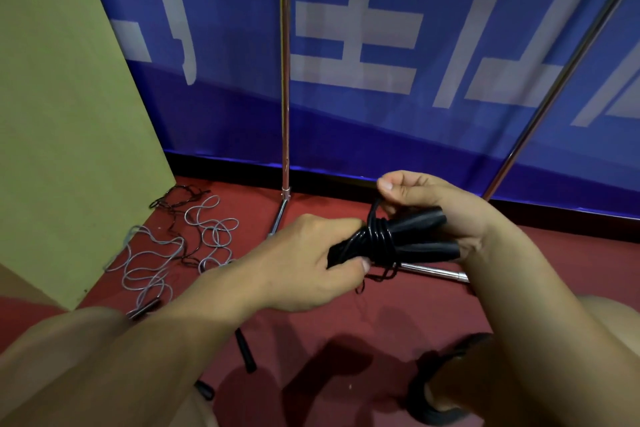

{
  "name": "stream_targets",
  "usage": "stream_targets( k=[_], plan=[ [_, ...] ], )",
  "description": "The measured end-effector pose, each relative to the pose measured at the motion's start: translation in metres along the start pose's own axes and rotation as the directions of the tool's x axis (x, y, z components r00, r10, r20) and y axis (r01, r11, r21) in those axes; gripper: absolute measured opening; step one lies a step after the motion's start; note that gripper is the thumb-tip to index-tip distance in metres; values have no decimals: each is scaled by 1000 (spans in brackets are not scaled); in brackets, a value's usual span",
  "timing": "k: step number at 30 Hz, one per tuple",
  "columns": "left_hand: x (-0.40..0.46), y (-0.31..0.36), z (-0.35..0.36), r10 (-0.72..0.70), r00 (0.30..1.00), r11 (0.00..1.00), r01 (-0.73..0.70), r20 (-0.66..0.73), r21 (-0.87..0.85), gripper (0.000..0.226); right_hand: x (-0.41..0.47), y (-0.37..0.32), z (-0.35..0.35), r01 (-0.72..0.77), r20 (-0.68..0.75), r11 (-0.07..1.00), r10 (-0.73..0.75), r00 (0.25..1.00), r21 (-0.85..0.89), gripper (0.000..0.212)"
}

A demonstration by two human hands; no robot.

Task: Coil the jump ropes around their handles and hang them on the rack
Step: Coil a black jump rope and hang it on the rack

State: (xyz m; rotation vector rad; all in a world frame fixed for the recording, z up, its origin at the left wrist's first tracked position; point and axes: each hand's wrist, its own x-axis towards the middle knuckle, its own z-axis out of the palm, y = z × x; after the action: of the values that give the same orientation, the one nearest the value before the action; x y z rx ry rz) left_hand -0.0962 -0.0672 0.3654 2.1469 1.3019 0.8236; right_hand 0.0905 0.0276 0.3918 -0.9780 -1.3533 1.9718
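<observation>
A black jump rope [381,236] is wound in several turns around its two black handles [420,222], which lie side by side. My left hand [304,263] grips the left end of the bundle. My right hand [429,201] holds the handles from the right, and its thumb and fingers pinch the rope strand just above the coil. The metal rack shows as a chrome upright pole [284,80], a second slanted pole [561,80] and a base bar [436,272] on the floor behind the bundle.
A grey jump rope [152,260] and a thin black rope [180,198] lie tangled on the red carpet at the left, by a yellow-green panel [69,114]. More black handles [246,350] lie near my left arm. A blue banner [381,45] backs the rack.
</observation>
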Motion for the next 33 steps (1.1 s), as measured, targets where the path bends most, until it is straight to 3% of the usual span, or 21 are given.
stream_targets(
  k=[2, 7, 11, 14, 19, 27, 33],
  plan=[
    [0, 1, -2, -45, 999, 993, 42, -29, -107, 15, 3, 2, 2, 12, -7, 1000, -12, 1000, -13, 12],
    [1, 1, -5, -114, 992, 939, 92, -47, -332, 8, 10, 18, 16, 37, -90, 952, -67, 994, -303, 35],
    [7, -7, -7, -202, 969, 877, 114, -142, -467, 6, 14, 27, 27, 5, -150, 956, -51, 987, -292, 29],
    [11, -13, -13, -282, 929, 854, 130, -239, -504, 16, 15, 31, 27, 38, -126, 925, -91, 988, -378, 28],
    [15, -20, -16, -394, 854, 842, 186, -341, -506, 11, 15, 38, 24, 151, -73, 820, -228, 971, -553, 13],
    [17, -30, -18, -450, 769, 892, 368, -454, -262, 6, 11, 38, 18, 169, -55, 654, -308, 950, -738, 11],
    [18, -41, -23, -482, 721, 866, 479, -498, -144, 13, 10, 35, 17, 63, -171, 601, -324, 931, -797, 32]
  ],
)
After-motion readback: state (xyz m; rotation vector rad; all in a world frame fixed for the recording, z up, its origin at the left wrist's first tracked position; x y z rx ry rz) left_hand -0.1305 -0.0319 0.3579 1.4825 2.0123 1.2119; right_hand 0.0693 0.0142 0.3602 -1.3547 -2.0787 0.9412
